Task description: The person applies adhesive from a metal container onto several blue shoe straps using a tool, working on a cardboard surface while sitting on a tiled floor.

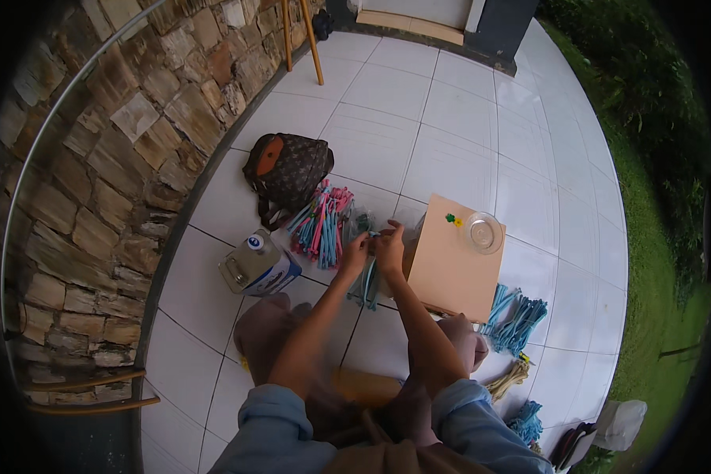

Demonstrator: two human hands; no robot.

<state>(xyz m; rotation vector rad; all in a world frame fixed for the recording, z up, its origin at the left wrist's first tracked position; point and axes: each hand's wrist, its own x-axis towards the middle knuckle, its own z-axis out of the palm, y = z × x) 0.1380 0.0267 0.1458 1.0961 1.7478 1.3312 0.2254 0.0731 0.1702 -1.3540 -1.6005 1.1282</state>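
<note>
From where I watch, both forearms run up from the lower edge and meet over the tiled floor (450, 134). My left hand (354, 254) and right hand (389, 246) sit side by side, nearly touching, fingers curled on the top end of a teal strip (366, 283). Each grip looks pinched on it, though the fingertips are too small for me to be sure how tightly. The strip hangs down from the hands toward me, its long axis running near to far, its free end nearest my knees; so the held end lies at the far side and the loose length trails back between the forearms. The right hand is a shade farther up than the left. Just left of the hands lies a bundle (320, 223) of pink and teal strips, and just right a tan board (450, 272) carrying a clear dish (484, 232). Beyond the bundle rests a brown bag (287, 168), near the stone wall (110, 158).
</note>
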